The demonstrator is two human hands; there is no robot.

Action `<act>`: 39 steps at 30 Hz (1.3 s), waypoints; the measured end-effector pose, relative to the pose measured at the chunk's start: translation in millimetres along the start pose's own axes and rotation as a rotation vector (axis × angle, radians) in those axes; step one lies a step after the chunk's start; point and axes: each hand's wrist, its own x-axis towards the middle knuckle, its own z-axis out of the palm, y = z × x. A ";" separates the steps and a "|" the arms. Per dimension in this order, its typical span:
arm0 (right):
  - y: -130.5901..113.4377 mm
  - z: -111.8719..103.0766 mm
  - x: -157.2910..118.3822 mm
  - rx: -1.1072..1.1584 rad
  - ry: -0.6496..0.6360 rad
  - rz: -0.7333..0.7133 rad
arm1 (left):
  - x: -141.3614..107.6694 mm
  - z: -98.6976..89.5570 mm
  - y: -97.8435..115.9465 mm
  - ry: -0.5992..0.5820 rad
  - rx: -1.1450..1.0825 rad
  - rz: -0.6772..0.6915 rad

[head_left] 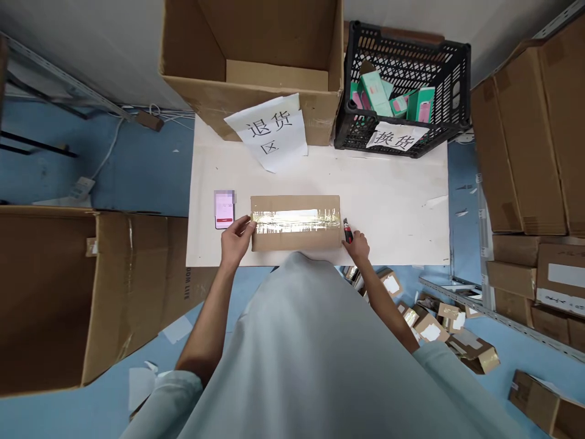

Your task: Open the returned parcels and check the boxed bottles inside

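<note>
A taped cardboard box [297, 242] lies flat on the white table in front of me, shiny clear tape running along its top. My left hand [235, 242] grips the box's left end, thumb and fingers at its edge. At the box's right end is my right hand [357, 247], its fingers closed around the lower part of a red and black utility knife [348, 233]. The knife points away from me, beside the box's right edge. Left of the box, near my left hand, lies a phone [224, 210] with its screen lit.
A large open carton [320, 116] with a paper sign [278, 137] stands at the table's back. Beside it, a black crate [411, 67] holds several green boxes [375, 91]. Another open carton [141, 274] is at left. Stacked cartons [521, 140] and floor boxes [429, 329] are at right.
</note>
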 end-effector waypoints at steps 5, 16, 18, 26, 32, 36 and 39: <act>3.4 1.5 -7.0 -0.004 -0.005 0.022 | 2.3 -1.8 5.1 -0.062 -0.039 0.062; -25.7 -110.4 -47.0 0.282 0.250 -0.349 | -1.4 8.1 7.3 -0.291 0.013 0.159; -56.4 -122.7 -68.2 0.203 0.258 -0.498 | 1.6 7.2 3.9 -0.319 0.001 0.167; -187.2 -103.8 -121.3 -0.625 -0.053 -0.860 | 15.7 0.8 -10.2 -0.435 -0.092 0.185; -222.0 -101.9 -127.2 -0.902 -0.110 -0.869 | 19.7 3.6 -16.2 -0.456 -0.191 0.160; -230.4 -105.0 -133.3 -0.962 -0.113 -0.844 | 20.3 5.1 -19.8 -0.468 -0.229 0.168; -234.3 -104.1 -135.9 -0.975 -0.122 -0.825 | 20.4 5.5 -22.0 -0.475 -0.261 0.169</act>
